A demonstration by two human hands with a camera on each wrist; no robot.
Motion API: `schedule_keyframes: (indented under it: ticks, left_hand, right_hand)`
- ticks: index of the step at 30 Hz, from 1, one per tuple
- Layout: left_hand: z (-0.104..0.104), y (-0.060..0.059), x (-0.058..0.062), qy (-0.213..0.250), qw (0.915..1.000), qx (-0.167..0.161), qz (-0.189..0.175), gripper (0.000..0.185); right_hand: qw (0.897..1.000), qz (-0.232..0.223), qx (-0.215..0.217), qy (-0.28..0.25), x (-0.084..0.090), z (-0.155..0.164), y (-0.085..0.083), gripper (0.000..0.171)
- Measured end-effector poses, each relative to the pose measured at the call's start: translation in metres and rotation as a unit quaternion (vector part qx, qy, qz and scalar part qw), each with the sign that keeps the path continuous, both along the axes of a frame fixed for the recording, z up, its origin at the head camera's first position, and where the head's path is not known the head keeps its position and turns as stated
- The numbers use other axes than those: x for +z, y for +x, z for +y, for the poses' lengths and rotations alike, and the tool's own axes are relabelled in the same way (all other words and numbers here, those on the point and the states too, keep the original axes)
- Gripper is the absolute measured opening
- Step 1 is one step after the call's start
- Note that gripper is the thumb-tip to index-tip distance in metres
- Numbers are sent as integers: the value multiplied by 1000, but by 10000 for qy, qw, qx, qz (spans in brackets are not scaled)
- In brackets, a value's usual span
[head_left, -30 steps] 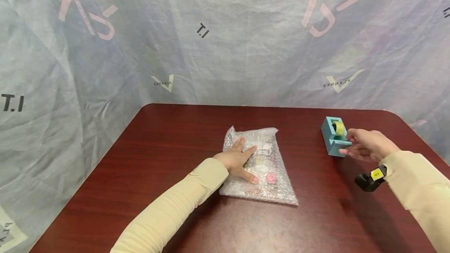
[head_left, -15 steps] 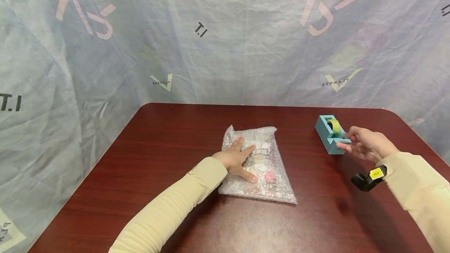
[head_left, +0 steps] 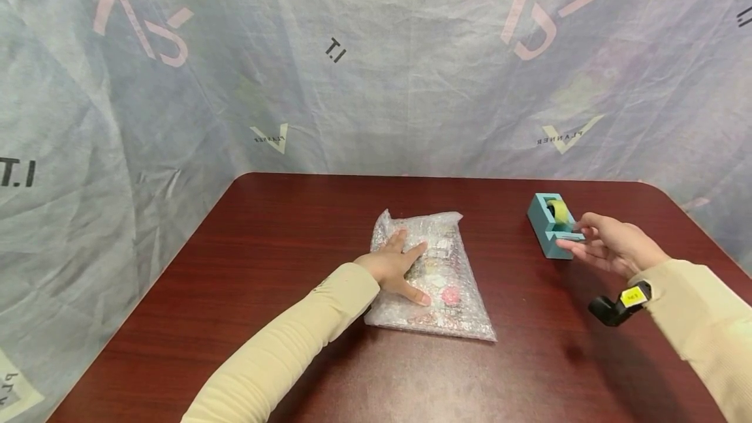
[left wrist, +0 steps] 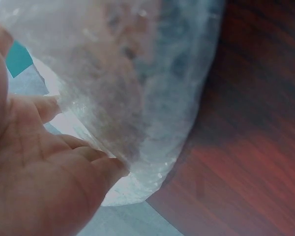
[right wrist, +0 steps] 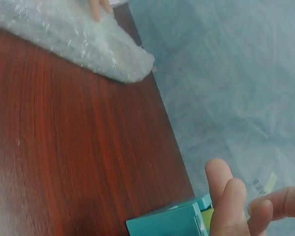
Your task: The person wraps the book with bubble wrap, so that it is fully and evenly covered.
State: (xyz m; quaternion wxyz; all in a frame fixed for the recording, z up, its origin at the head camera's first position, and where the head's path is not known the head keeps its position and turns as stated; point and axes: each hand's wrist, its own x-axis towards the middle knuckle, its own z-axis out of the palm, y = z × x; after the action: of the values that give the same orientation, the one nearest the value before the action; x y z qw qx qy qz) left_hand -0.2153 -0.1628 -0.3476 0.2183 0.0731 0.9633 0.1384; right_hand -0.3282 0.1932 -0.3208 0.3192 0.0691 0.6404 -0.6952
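Observation:
A bubble-wrap package with pink and white items inside lies flat in the middle of the dark red table. My left hand presses flat on it with the fingers spread; in the left wrist view the palm lies against the wrap. A teal tape dispenser with a yellowish roll stands at the right. My right hand reaches its near end, thumb above and straight fingers below the cutter. The dispenser's corner shows in the right wrist view.
A printed grey sheet hangs close behind and to the left of the table. A black wrist camera sits on my right sleeve. The package's end shows far across bare wood in the right wrist view.
The dispenser has shifted slightly left and turned a little under my right hand, which stays at its near end. My left hand and the package have not moved.

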Motion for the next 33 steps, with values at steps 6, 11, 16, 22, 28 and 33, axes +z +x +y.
schedule_keyframes:
  ticks: [6, 11, 16, 22, 28, 33]
  left_hand:
    - [1, 0, -1, -8, 10000, 21, 7, 104]
    - [1, 0, -1, -36, 10000, 17, 10, 104]
    - [2, 0, 0, 22, 10000, 18, 2, 104]
    - [0, 0, -1, 23, 10000, 38, 24, 104]
    - [0, 0, -1, 56, 10000, 45, 18, 104]
    - [0, 0, -1, 28, 10000, 50, 2, 104]
  right_hand:
    - [9988, -115, -255, -393, 0, -5, 0, 28]
    - [9989, -57, -277, -373, -2, -7, -1, 28]
    - [9991, 350, 20, 224, -2, -9, -2, 28]
    - [9973, 515, 333, 397, 1, -10, -1, 32]
    - [9989, 360, 308, 19, -2, -15, 3, 28]
    - [9975, 490, 460, 203, -6, -19, 4, 19]
